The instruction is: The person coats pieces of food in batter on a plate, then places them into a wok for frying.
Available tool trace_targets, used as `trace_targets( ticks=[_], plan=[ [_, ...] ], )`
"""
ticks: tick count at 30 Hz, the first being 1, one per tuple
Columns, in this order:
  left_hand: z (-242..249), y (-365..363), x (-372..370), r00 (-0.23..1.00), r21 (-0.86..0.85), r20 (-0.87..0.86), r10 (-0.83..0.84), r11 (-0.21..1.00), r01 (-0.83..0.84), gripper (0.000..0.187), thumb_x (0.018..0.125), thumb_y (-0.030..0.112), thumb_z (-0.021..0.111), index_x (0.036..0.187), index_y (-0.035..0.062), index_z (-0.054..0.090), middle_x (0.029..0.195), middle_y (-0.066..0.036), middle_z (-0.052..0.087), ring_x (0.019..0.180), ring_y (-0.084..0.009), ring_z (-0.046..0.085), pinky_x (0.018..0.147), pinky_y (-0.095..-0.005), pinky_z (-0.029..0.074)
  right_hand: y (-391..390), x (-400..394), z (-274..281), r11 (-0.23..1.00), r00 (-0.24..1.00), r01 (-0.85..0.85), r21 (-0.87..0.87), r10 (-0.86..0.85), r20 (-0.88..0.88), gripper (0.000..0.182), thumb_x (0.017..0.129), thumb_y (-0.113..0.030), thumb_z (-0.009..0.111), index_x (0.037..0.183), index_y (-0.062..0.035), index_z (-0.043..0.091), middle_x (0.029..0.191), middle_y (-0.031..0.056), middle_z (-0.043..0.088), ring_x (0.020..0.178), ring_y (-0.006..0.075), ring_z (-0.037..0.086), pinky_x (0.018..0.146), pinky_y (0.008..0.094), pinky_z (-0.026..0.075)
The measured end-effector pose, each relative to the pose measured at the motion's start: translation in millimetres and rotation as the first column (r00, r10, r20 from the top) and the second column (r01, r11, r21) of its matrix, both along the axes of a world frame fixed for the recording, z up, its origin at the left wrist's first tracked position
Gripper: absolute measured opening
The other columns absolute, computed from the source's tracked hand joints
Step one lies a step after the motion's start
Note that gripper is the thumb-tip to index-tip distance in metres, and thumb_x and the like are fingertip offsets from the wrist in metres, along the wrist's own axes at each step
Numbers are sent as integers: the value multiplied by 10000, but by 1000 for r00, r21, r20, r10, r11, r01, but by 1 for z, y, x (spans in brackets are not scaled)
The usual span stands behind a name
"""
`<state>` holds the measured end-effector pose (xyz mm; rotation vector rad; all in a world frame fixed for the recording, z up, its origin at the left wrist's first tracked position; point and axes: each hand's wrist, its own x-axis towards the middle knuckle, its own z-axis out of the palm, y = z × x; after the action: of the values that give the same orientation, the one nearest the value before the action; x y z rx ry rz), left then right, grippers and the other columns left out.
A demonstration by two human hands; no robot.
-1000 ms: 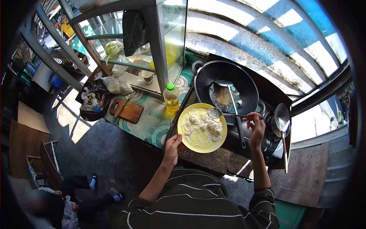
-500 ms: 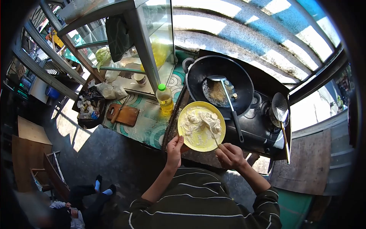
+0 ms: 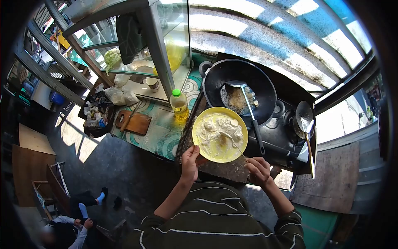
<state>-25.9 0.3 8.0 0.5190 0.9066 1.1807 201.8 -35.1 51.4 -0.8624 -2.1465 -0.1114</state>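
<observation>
My left hand grips the near left rim of a yellow plate, thumb over the edge. White batter with pale lumps covers much of it. In my right hand is the handle of a spoon, whose bowl end dips into the batter near the plate's middle. Just beyond the plate, a black wok sits on the stove with oil and a few pale pieces in its bottom. A spatula with a black handle rests across the wok.
A bottle of yellow oil stands left of the wok. Further left are a wooden board with a knife, and a black bag of scraps. A skimmer lies at right. Another person sits at lower left.
My right hand has moved right and slightly down with the spoon, and its bowl end has sunk lower in the batter. The plate has risen slightly. The seated person has shifted their legs.
</observation>
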Motion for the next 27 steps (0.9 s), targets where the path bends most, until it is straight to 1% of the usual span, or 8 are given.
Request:
trace_targets(
  ticks=[5,9,15,17,21,23,25,27],
  plan=[
    [1,1,-2,999,26,47,-4,1000,3,299,882,254,423,988,-10,518,879,-69,597,774,-111,594,650,-246,511,-17,-5,-7,998,996,-38,-40,35,-79,111,762,-109,517,776,-2,543,776,136,583,631,245,553,539,291,463],
    [7,1,0,997,26,66,-27,999,25,304,884,251,419,997,-15,514,894,-78,595,788,-119,595,674,-260,510,-13,6,-3,978,905,138,-156,-189,-380,257,882,-174,387,733,-4,509,693,124,583,617,228,543,561,297,439],
    [12,2,4,1000,83,13,6,997,-7,301,885,244,418,1005,-15,513,909,-80,590,784,-116,592,678,-257,506,-22,3,-8,951,839,161,-264,-273,-471,276,888,-170,365,721,0,505,657,110,568,608,219,533,567,304,430],
    [13,2,6,999,94,-25,43,995,-40,298,883,249,425,991,-12,520,898,-71,591,776,-105,587,657,-248,506,-25,-7,-11,924,762,155,-351,-338,-552,279,891,-165,358,723,0,507,657,104,568,618,215,536,581,304,428],
    [8,2,1,998,90,-15,55,995,-53,290,882,245,429,977,-11,527,889,-62,590,770,-95,581,637,-239,504,-20,-14,-2,957,840,116,-266,-237,-488,280,894,-178,366,734,-3,516,660,99,571,617,208,534,589,297,427],
    [8,1,-2,999,33,-3,53,998,-53,272,885,232,424,970,-4,531,880,-52,592,766,-88,578,629,-233,504,-16,-7,-4,959,838,114,-259,-233,-494,275,895,-181,368,741,-4,512,667,100,572,608,204,527,583,295,426],
    [9,0,0,999,49,-1,54,997,-54,269,885,226,425,981,-3,528,887,-50,589,775,-83,574,624,-230,504,-13,-1,-3,940,762,161,-300,-311,-568,272,895,-182,369,746,0,505,664,99,569,604,203,522,576,289,423],
    [9,-2,1,998,65,-2,57,996,-57,267,884,220,425,993,-2,524,894,-48,587,784,-78,570,620,-226,505,-12,2,-6,936,764,203,-288,-335,-551,268,895,-171,366,734,5,487,637,92,555,590,200,512,566,282,417]
  ],
)
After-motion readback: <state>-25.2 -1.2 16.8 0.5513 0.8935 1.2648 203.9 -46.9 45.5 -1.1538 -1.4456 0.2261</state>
